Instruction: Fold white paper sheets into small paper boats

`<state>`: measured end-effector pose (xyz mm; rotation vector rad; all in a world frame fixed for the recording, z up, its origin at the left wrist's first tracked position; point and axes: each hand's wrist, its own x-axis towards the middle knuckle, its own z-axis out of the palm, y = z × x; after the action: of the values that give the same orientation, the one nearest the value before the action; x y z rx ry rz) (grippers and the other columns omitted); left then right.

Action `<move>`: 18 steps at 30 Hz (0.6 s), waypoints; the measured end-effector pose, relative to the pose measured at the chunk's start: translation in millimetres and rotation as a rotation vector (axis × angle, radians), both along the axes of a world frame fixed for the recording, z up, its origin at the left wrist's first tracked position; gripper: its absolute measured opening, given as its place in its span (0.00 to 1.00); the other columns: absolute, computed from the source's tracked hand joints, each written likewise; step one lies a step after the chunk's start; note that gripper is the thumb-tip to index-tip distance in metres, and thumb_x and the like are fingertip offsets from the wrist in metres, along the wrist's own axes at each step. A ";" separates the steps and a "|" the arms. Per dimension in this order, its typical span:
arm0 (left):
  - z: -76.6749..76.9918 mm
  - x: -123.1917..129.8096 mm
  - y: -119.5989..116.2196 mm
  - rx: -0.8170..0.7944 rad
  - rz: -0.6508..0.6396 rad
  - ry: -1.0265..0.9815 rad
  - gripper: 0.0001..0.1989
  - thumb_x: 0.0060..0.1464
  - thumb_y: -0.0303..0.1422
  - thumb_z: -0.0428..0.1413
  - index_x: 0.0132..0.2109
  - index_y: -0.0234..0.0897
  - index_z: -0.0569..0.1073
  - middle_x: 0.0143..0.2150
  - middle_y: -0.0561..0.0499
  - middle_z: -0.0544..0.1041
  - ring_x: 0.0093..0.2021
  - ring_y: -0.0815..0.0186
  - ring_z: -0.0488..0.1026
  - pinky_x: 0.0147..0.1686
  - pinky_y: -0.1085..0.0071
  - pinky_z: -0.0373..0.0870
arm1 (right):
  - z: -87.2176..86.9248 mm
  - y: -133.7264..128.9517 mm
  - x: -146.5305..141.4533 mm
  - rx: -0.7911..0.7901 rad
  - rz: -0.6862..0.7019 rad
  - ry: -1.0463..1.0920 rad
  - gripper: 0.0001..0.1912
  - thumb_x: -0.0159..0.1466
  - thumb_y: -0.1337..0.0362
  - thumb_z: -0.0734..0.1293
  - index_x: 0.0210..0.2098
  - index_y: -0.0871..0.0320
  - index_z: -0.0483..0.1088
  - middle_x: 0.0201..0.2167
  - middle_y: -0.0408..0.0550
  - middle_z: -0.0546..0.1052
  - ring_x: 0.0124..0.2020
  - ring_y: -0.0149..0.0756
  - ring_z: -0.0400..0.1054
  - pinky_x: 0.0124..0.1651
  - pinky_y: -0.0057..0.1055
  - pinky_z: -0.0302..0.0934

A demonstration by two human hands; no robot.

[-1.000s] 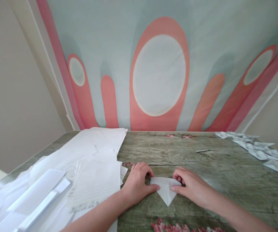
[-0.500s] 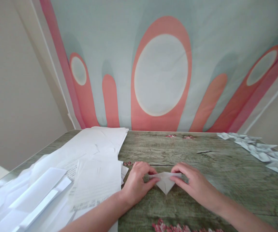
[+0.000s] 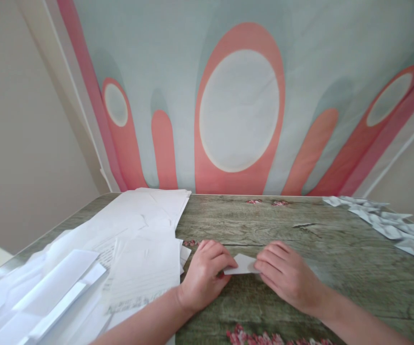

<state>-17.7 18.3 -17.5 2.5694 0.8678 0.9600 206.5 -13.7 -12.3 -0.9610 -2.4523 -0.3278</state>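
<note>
Folded paper [image 3: 242, 264] held between two hands at lower centre

The paper's left end is clamped by the fingers [image 3: 227, 261] of the left hand [image 3: 204, 275]; its right end is clamped by those of the right hand [image 3: 289, 280]. A wood-grain surface [image 3: 221, 220] is spread beneath, printed with pink flowers [image 3: 253, 338] at the bottom edge. The lower left is covered by overlapping white sheets [image 3: 145, 270], some marked with text, on which folded strips [image 3: 57, 282] are laid. Small folded pieces [image 3: 390, 227] are lined up at the right edge. The upper frame is filled by a grey-green backdrop [image 3: 318, 52], decorated with coral arches and pale ovals, flanked by a plain wall [image 3: 19, 120] at upper left.
</note>
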 end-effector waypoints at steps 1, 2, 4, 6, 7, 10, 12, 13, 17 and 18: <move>0.9 0.4 0.0 -0.012 0.002 0.031 0.11 0.47 0.21 0.54 0.37 0.40 0.72 0.35 0.52 0.72 0.38 0.64 0.65 0.41 0.66 0.57 | -1.6 0.2 -0.2 -0.004 -0.013 -0.025 0.11 0.63 0.73 0.56 0.30 0.58 0.67 0.28 0.46 0.69 0.32 0.36 0.60 0.39 0.36 0.53; 1.8 0.9 0.0 -0.027 0.005 0.064 0.12 0.47 0.21 0.54 0.37 0.40 0.72 0.36 0.52 0.72 0.38 0.64 0.65 0.41 0.66 0.57 | -3.4 0.5 -0.4 -0.011 -0.025 -0.046 0.11 0.63 0.73 0.56 0.29 0.58 0.67 0.28 0.46 0.69 0.31 0.36 0.60 0.38 0.36 0.53; 3.2 1.9 -0.4 -0.052 0.009 0.129 0.11 0.47 0.22 0.55 0.39 0.40 0.72 0.37 0.51 0.72 0.39 0.63 0.65 0.41 0.66 0.58 | -7.4 0.7 -0.9 -0.031 -0.048 -0.078 0.11 0.64 0.72 0.56 0.28 0.58 0.66 0.27 0.46 0.69 0.31 0.36 0.59 0.38 0.36 0.52; 3.6 2.6 -1.1 -0.070 0.002 0.180 0.10 0.48 0.25 0.55 0.39 0.40 0.72 0.38 0.51 0.72 0.40 0.63 0.66 0.41 0.66 0.58 | -11.0 0.7 -1.4 -0.060 -0.062 -0.101 0.11 0.63 0.72 0.56 0.27 0.58 0.65 0.28 0.46 0.68 0.32 0.37 0.59 0.38 0.36 0.52; 3.4 2.8 -1.5 -0.076 -0.005 0.196 0.09 0.48 0.26 0.56 0.40 0.40 0.72 0.39 0.51 0.72 0.40 0.63 0.66 0.41 0.66 0.58 | -12.6 0.7 -1.7 -0.078 -0.064 -0.111 0.10 0.63 0.72 0.57 0.27 0.58 0.65 0.28 0.46 0.68 0.32 0.37 0.59 0.38 0.36 0.52; 1.9 3.2 -2.1 -0.096 -0.016 0.217 0.07 0.50 0.28 0.56 0.38 0.40 0.72 0.38 0.51 0.72 0.40 0.63 0.67 0.41 0.67 0.59 | -15.8 1.4 -2.1 -0.135 -0.065 -0.129 0.08 0.62 0.73 0.59 0.27 0.58 0.65 0.28 0.45 0.68 0.33 0.37 0.58 0.38 0.36 0.51; 1.2 3.7 -1.6 -0.108 -0.017 0.225 0.04 0.51 0.29 0.56 0.36 0.39 0.72 0.36 0.52 0.72 0.39 0.64 0.68 0.41 0.69 0.60 | -16.7 2.4 -1.6 -0.171 -0.071 -0.120 0.07 0.61 0.72 0.60 0.27 0.58 0.64 0.28 0.44 0.68 0.33 0.36 0.58 0.38 0.36 0.51; 0.9 4.1 -1.2 -0.114 -0.016 0.229 0.03 0.52 0.29 0.55 0.36 0.39 0.73 0.36 0.52 0.72 0.38 0.65 0.68 0.40 0.69 0.60 | -16.8 3.0 -1.3 -0.189 -0.076 -0.110 0.07 0.61 0.72 0.61 0.27 0.58 0.64 0.28 0.44 0.68 0.33 0.36 0.58 0.38 0.35 0.51; 1.0 5.7 0.2 -0.125 -0.015 0.239 0.03 0.53 0.31 0.55 0.33 0.39 0.73 0.34 0.52 0.72 0.38 0.65 0.68 0.38 0.71 0.61 | -15.5 3.6 -0.9 -0.249 -0.085 -0.068 0.07 0.61 0.71 0.61 0.28 0.57 0.66 0.28 0.44 0.68 0.33 0.36 0.58 0.38 0.34 0.52; 1.1 5.9 0.3 -0.128 -0.014 0.238 0.04 0.54 0.31 0.54 0.33 0.38 0.73 0.34 0.52 0.72 0.37 0.65 0.68 0.38 0.71 0.61 | -14.7 3.3 -1.1 -0.263 -0.085 -0.056 0.07 0.62 0.71 0.60 0.28 0.57 0.66 0.28 0.45 0.68 0.33 0.36 0.59 0.38 0.34 0.52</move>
<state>-11.8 18.5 -16.4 2.6088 0.9365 0.5811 205.4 -10.3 -27.1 -1.1820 -2.5540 -0.0611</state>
